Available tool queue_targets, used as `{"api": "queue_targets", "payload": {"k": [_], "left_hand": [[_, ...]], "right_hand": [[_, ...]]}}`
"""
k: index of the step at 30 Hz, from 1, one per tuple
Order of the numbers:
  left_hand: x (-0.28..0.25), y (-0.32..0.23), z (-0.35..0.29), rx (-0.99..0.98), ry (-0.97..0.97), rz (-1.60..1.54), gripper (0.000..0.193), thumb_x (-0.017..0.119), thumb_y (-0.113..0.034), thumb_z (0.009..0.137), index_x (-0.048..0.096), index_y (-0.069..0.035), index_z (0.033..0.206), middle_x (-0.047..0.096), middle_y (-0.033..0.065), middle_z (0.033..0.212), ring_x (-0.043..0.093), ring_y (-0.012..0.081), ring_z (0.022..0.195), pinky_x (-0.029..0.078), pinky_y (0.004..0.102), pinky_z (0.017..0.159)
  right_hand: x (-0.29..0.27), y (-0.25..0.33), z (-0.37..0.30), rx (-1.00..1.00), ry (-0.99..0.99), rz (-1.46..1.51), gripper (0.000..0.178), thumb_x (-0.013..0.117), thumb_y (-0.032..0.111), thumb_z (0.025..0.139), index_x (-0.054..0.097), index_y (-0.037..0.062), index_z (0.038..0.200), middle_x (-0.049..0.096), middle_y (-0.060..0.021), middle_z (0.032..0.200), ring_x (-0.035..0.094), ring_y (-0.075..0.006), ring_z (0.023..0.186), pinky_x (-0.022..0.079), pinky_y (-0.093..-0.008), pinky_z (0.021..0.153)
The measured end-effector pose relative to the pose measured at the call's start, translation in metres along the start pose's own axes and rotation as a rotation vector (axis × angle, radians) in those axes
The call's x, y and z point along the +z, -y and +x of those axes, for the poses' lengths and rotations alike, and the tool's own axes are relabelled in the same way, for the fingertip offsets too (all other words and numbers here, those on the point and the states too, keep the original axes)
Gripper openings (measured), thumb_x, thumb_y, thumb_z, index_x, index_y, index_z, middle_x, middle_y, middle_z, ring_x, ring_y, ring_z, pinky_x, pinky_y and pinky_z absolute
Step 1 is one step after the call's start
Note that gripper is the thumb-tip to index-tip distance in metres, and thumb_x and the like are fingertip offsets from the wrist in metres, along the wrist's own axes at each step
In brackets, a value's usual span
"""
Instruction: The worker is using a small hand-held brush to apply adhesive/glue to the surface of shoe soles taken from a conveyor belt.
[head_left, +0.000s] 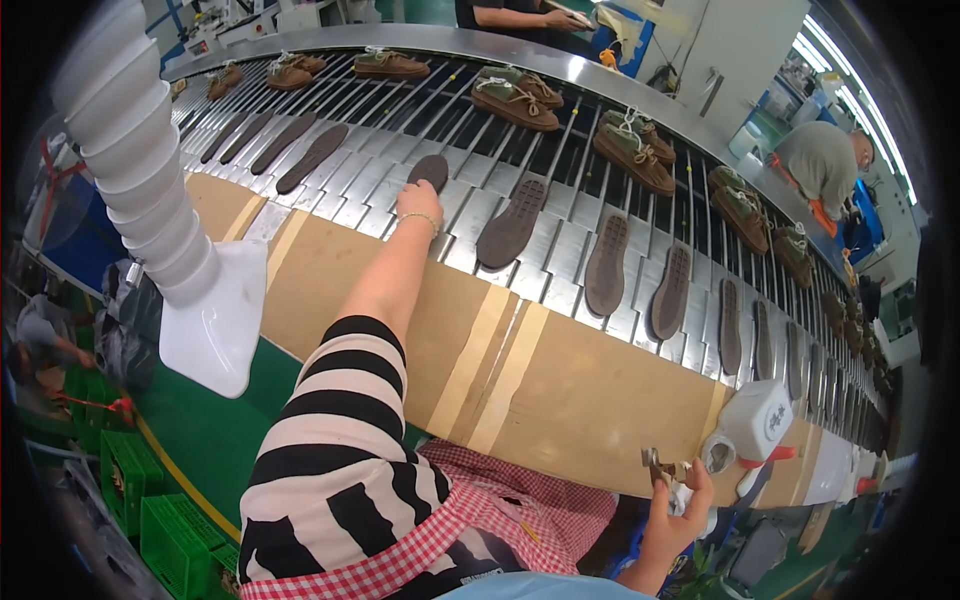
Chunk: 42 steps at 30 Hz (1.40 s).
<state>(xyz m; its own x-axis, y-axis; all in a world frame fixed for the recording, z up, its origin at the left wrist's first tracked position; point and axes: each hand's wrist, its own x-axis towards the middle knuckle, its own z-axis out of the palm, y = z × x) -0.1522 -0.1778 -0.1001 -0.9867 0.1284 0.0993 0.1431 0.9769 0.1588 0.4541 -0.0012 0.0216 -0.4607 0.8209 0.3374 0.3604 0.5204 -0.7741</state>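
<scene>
My left hand (419, 204) is stretched over the slatted conveyor, its fingers closed on the near end of a dark brown shoe sole (430, 170). That sole lies on the metal slats, its near part hidden by the hand. To its right is another brown sole (513, 222) with a patterned surface. My right hand (668, 528) is low at the right, by the bench edge. Its fingers are closed round a small brown-and-metal tool (656, 467) with something white against it; its exact kind is unclear. A white plastic container (757, 418) stands nearby.
Several soles, such as this one (608, 264), line the conveyor's near side; brown moccasin shoes (515, 103) line the far side. A cardboard-covered ledge (600, 390) runs before me. A white ribbed duct (150, 170) hangs left, above green crates (175, 540). Another person (822, 165) bends at far right.
</scene>
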Motion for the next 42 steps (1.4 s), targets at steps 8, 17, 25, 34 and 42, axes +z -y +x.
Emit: {"api": "queue_targets", "payload": {"k": [8, 17, 25, 34, 42], "left_hand": [[-0.068, 0.004, -0.078, 0.38, 0.518, -1.978, 0.055, 0.052, -0.021, 0.095, 0.042, -0.003, 0.146, 0.056, 0.0221, 0.136, 0.059, 0.0359, 0.122, 0.048, 0.0468, 0.104], [-0.109, -0.081, -0.25, 0.259, 1.383, -2.47, 0.064, 0.036, -0.044, 0.105, 0.029, 0.0, 0.152, 0.034, 0.02, 0.156, 0.057, 0.0339, 0.123, 0.045, 0.0512, 0.108], [-0.095, -0.088, -0.329, -0.2, 1.73, -2.313, 0.062, 0.03, -0.045, 0.106, 0.031, -0.005, 0.153, 0.036, 0.0188, 0.155, 0.062, 0.0318, 0.114, 0.056, 0.0466, 0.095], [-0.087, -0.082, -0.344, -0.306, 1.682, -2.232, 0.056, 0.033, -0.04, 0.105, 0.04, -0.006, 0.149, 0.044, 0.0138, 0.152, 0.062, 0.0343, 0.115, 0.052, 0.0528, 0.099], [-0.054, -0.092, -0.349, -0.352, 1.961, -2.355, 0.06, 0.039, -0.045, 0.104, 0.04, -0.004, 0.148, 0.045, 0.0184, 0.149, 0.059, 0.0367, 0.12, 0.052, 0.0548, 0.101]], "right_hand": [[-0.064, -0.037, 0.005, -0.236, -0.046, -0.354, 0.044, 0.074, 0.001, 0.078, 0.063, -0.0003, 0.121, 0.063, -0.0141, 0.116, 0.059, -0.0297, 0.107, 0.044, -0.0398, 0.098], [-0.088, -0.084, 0.066, -0.247, -0.151, -0.728, 0.042, 0.079, 0.013, 0.074, 0.069, 0.0104, 0.115, 0.069, -0.0106, 0.105, 0.059, -0.0307, 0.112, 0.044, -0.0447, 0.096], [-0.066, -0.134, 0.08, -0.273, -0.152, -0.719, 0.04, 0.082, 0.014, 0.068, 0.072, 0.0085, 0.106, 0.071, -0.007, 0.098, 0.061, -0.0274, 0.105, 0.045, -0.0429, 0.092], [-0.04, -0.136, 0.097, -0.273, -0.081, -0.744, 0.035, 0.082, 0.015, 0.069, 0.073, 0.0064, 0.102, 0.07, -0.0096, 0.095, 0.062, -0.0287, 0.099, 0.048, -0.0422, 0.089], [-0.077, -0.159, 0.092, 0.126, 0.041, -0.509, 0.04, 0.079, 0.015, 0.077, 0.071, 0.0017, 0.114, 0.072, -0.0142, 0.101, 0.069, -0.0244, 0.092, 0.052, -0.0339, 0.084]]}}
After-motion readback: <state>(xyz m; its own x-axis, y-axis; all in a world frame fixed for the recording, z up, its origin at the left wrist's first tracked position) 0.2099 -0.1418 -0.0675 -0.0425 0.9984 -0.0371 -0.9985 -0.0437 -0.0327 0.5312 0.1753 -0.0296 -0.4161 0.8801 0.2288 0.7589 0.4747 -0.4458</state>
